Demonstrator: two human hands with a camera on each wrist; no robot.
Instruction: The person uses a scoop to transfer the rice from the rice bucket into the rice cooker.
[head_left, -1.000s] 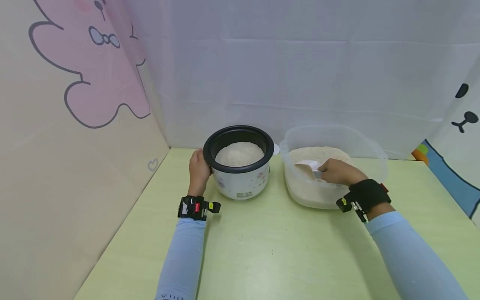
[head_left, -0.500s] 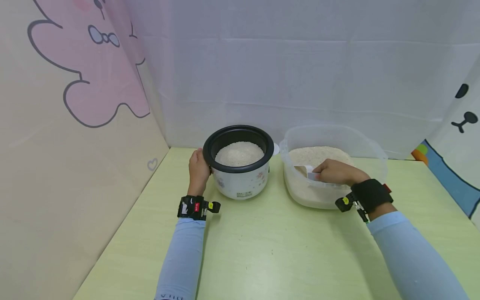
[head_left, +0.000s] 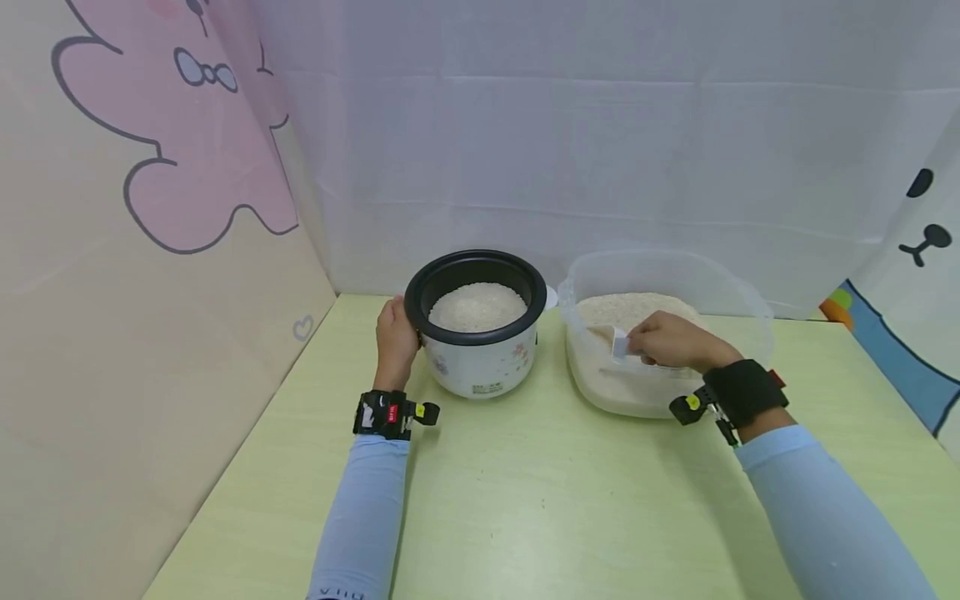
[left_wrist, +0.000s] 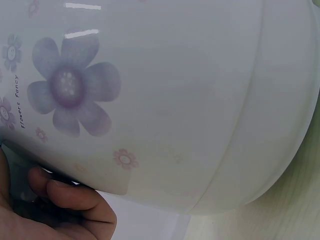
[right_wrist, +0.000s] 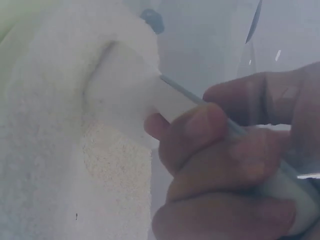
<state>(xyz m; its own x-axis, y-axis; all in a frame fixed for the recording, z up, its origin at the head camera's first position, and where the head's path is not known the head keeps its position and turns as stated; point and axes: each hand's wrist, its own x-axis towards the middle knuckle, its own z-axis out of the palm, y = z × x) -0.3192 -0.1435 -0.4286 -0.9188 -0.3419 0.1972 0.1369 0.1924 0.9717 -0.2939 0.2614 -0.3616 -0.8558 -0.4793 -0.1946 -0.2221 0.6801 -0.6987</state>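
A white rice cooker (head_left: 457,362) with flower prints stands at the back of the table, lidless. Its black inner pot (head_left: 480,339) holds a mound of white rice (head_left: 478,307). My left hand (head_left: 396,343) grips the dark side handle at the cooker's left; curled fingers (left_wrist: 80,200) show there in the left wrist view. To the right, a translucent plastic tub (head_left: 738,321) contains more rice (head_left: 637,308). Inside the tub my right hand (head_left: 675,342) holds the handle of a white scoop (head_left: 620,344). The scoop's bowl (right_wrist: 120,85) is sunk in the rice, partly hidden.
A pale green table (head_left: 525,483) lies under everything. A white sheet (head_left: 525,150) hangs directly behind the cooker and tub. Along the left side runs a wall covering (head_left: 165,350) with a pink cartoon figure.
The scoop has been pushed deeper into the rice and turned, its handle tilting more upright. My right hand has turned and shifted slightly with it. My left hand stays on the cooker.
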